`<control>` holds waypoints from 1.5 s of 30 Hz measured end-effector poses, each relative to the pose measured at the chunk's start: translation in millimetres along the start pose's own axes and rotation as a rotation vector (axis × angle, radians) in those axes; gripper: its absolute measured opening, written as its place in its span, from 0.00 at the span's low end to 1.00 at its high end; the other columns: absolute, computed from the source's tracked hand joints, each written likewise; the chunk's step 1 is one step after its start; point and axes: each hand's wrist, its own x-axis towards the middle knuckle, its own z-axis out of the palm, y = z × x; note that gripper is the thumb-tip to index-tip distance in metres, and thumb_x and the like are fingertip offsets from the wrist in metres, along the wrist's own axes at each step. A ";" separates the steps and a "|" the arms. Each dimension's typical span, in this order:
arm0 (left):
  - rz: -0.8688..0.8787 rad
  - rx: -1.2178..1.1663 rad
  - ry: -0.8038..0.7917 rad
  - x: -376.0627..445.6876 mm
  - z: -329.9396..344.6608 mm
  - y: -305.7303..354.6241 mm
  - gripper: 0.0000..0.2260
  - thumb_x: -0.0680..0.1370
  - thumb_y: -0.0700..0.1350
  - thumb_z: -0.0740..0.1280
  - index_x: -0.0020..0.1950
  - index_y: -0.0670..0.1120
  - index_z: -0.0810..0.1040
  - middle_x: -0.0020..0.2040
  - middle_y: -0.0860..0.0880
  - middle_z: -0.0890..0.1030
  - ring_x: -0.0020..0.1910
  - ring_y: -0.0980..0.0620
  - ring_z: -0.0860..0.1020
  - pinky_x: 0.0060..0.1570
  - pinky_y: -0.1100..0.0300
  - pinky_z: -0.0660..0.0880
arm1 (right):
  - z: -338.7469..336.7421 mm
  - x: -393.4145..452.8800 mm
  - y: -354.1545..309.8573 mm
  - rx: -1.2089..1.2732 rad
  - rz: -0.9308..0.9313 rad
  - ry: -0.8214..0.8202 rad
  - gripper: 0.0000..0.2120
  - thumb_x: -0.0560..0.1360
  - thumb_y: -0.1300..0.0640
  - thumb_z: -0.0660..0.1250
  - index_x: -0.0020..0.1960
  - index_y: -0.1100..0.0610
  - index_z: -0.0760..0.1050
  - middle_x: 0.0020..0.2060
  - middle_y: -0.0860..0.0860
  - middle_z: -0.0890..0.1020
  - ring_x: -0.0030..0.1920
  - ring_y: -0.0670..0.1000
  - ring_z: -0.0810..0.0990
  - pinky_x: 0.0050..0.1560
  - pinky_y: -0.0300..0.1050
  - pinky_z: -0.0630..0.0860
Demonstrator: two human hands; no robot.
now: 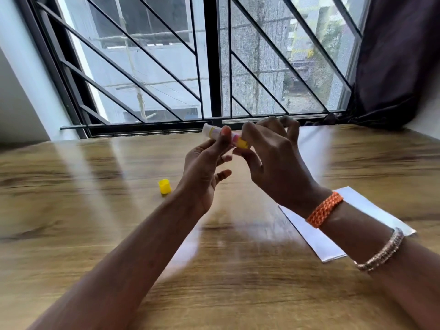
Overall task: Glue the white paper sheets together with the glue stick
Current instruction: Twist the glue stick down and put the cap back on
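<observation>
Above the wooden table (71, 210) I hold an uncapped glue stick (214, 132) level, its white tip pointing left. My left hand (204, 167) pinches the middle of the tube between thumb and fingers. My right hand (271, 151) grips the yellow base end (243, 143). The yellow cap (164, 186) lies on the table to the left of my left wrist. A white paper sheet (371, 208) lies on the table under my right forearm, partly hidden by it. Another pale sheet (312, 139) shows blurred beyond my right hand.
A barred window (214, 67) runs along the table's far edge. A dark curtain (400, 63) hangs at the right. A white wall (21, 96) stands at the left.
</observation>
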 end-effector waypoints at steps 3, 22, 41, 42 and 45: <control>0.019 -0.083 -0.040 -2.0 3.0 -1.4 0.08 0.77 0.51 0.63 0.42 0.50 0.79 0.42 0.57 0.81 0.48 0.57 0.75 0.43 0.59 0.69 | 0.7 2.6 -5.9 0.210 0.180 0.026 0.09 0.68 0.64 0.71 0.44 0.58 0.72 0.37 0.47 0.79 0.42 0.54 0.77 0.50 0.47 0.64; 0.041 0.041 0.109 -2.6 4.1 -8.2 0.02 0.73 0.46 0.69 0.40 0.51 0.80 0.34 0.59 0.80 0.40 0.59 0.74 0.41 0.60 0.69 | 4.1 6.8 -3.9 1.311 1.122 -0.296 0.09 0.73 0.55 0.69 0.42 0.56 0.70 0.30 0.52 0.81 0.37 0.50 0.78 0.40 0.43 0.74; 0.008 -0.137 0.033 -1.8 4.2 -7.0 0.04 0.77 0.47 0.63 0.45 0.51 0.78 0.43 0.57 0.80 0.45 0.59 0.75 0.44 0.62 0.72 | 3.8 4.5 5.5 1.285 1.066 -0.489 0.14 0.78 0.46 0.58 0.41 0.54 0.73 0.30 0.49 0.81 0.33 0.46 0.78 0.46 0.47 0.67; 0.009 -0.116 0.045 -1.7 4.0 -8.0 0.05 0.77 0.48 0.63 0.45 0.51 0.77 0.42 0.56 0.80 0.44 0.58 0.75 0.44 0.61 0.72 | 2.7 4.0 4.7 1.343 1.085 -0.513 0.15 0.78 0.46 0.58 0.40 0.54 0.73 0.29 0.49 0.81 0.32 0.46 0.78 0.45 0.46 0.68; 0.013 -0.036 0.096 -1.8 2.7 -9.9 0.07 0.77 0.51 0.64 0.43 0.50 0.77 0.40 0.55 0.78 0.43 0.56 0.73 0.43 0.60 0.71 | 3.1 3.5 1.8 1.396 1.081 -0.472 0.14 0.78 0.46 0.61 0.39 0.53 0.74 0.29 0.48 0.80 0.31 0.46 0.78 0.43 0.44 0.70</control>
